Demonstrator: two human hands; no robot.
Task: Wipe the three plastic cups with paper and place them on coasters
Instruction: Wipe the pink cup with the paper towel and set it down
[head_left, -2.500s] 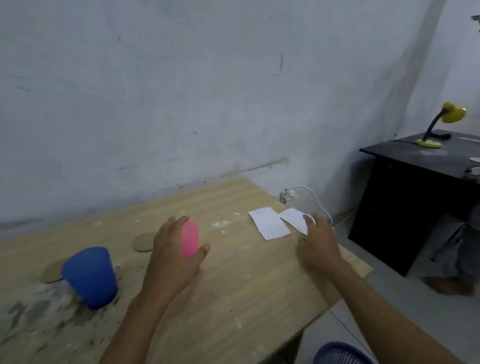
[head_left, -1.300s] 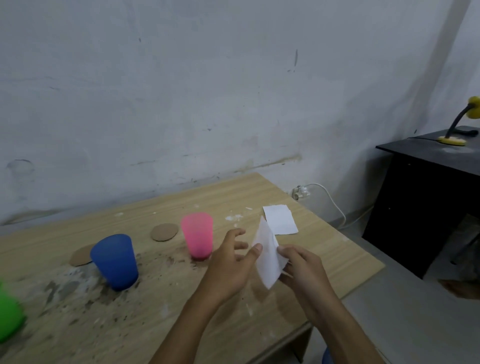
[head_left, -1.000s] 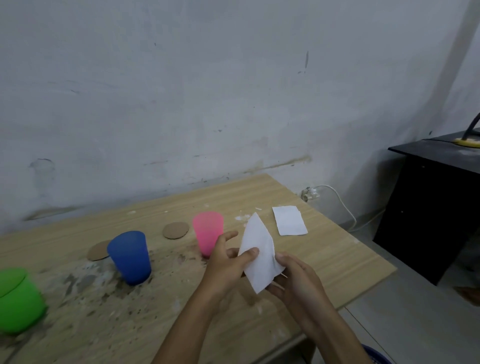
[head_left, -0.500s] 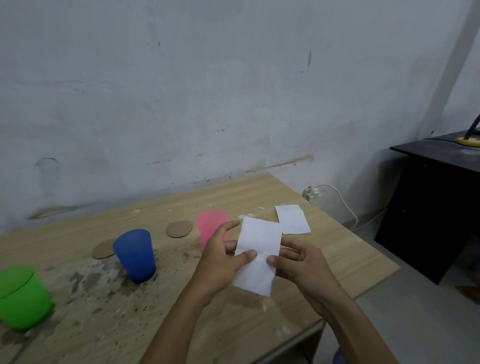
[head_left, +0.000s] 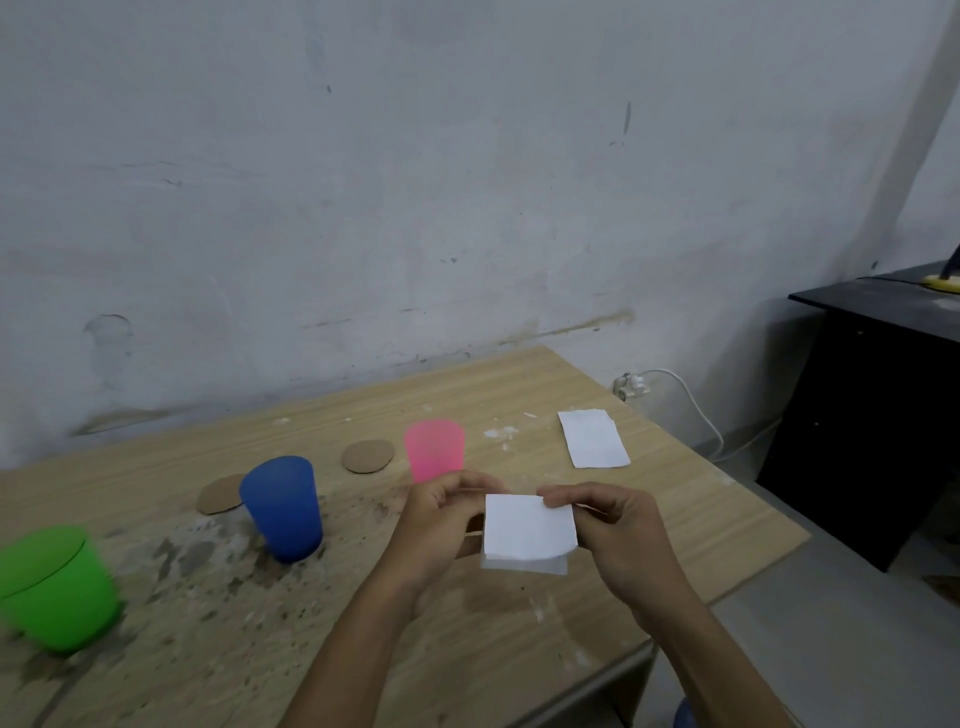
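White folded paper (head_left: 527, 532), thin and limp, sat pinched at its side edges by left hand (head_left: 441, 519) and right hand (head_left: 618, 535), just in front of the pink cup (head_left: 435, 449) on the bench (head_left: 208, 623); best bunched before wiping.

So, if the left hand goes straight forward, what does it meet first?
Most likely the pink cup, just beyond the left hand, which pinches the folded paper. Depth is hard to judge here.

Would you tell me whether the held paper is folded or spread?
Folded: the paper shows a second layer's edge below the front one.
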